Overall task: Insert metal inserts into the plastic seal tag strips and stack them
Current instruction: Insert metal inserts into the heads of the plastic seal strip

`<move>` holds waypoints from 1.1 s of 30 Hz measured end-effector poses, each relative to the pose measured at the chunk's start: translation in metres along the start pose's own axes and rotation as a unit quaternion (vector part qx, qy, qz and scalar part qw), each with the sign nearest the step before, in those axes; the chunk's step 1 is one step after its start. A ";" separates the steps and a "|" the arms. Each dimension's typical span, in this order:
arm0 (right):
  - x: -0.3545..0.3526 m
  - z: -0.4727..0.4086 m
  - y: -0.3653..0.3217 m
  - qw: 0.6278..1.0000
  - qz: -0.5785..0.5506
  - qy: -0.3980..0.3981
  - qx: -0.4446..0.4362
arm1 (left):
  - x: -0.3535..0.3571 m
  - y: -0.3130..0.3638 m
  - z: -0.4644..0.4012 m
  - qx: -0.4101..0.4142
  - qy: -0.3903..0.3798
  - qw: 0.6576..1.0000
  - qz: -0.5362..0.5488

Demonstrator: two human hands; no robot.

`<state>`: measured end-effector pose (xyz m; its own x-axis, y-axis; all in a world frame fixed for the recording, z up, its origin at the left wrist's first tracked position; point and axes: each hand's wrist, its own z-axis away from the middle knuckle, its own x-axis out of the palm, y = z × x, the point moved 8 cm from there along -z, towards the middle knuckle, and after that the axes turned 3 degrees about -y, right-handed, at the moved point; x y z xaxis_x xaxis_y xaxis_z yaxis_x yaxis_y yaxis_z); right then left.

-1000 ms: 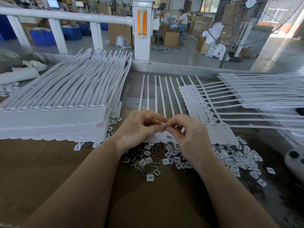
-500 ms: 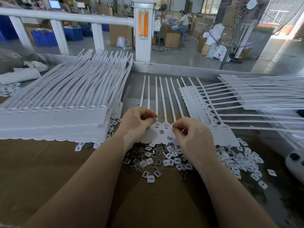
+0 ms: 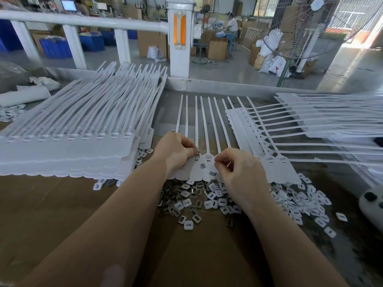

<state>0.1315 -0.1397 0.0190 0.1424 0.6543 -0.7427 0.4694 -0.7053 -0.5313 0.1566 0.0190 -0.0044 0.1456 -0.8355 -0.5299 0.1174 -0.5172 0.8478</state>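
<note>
A white seal tag strip with several long tails lies flat in front of me. My left hand has curled fingers pressing a small metal insert at the head of one tag. My right hand pinches another head of the strip with fingertips. Two loose metal inserts lie on the strip's flags. A heap of metal inserts and white plastic caps lies just below the strip on the brown cardboard.
A tall stack of finished strips fills the left. More strips fan out to the right, with a further stack behind. A white railing and post bound the far edge. A white rounded object sits at far right.
Both hands have dropped from pinching together above the strip to its heads. The left went to a tag on the left, the right to one on the right.
</note>
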 end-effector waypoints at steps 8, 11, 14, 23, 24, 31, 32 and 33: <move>0.000 0.000 0.000 1.000 -0.002 -0.003 0.006 | 0.001 0.000 -0.001 -0.019 -0.014 1.000 0.007; 0.000 -0.001 0.000 1.000 -0.004 -0.005 0.008 | -0.001 -0.001 0.000 -0.020 -0.012 0.999 0.026; 0.000 0.001 0.000 1.000 -0.002 -0.006 0.008 | -0.002 -0.003 0.001 -0.023 -0.007 0.999 0.032; 0.000 0.001 0.000 1.000 0.000 -0.007 0.014 | -0.004 -0.001 0.007 0.004 0.023 1.000 -0.018; 0.000 0.000 0.000 1.000 0.000 -0.007 0.014 | -0.004 0.001 0.008 0.008 0.024 0.999 -0.027; -0.001 0.000 0.001 1.000 -0.003 -0.008 0.017 | -0.004 0.004 0.011 0.043 0.057 0.996 -0.050; -0.001 0.000 0.001 1.000 -0.005 -0.008 0.018 | -0.005 0.004 0.012 0.049 0.058 0.996 -0.055; -0.001 0.000 0.001 1.000 -0.005 -0.008 0.019 | -0.005 0.005 0.012 0.054 0.059 0.995 -0.062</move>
<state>0.1317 -0.1409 0.0187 0.1230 0.6575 -0.7433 0.4378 -0.7082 -0.5539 0.1446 0.0181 0.0023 0.2522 -0.7393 -0.6243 0.0372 -0.6373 0.7697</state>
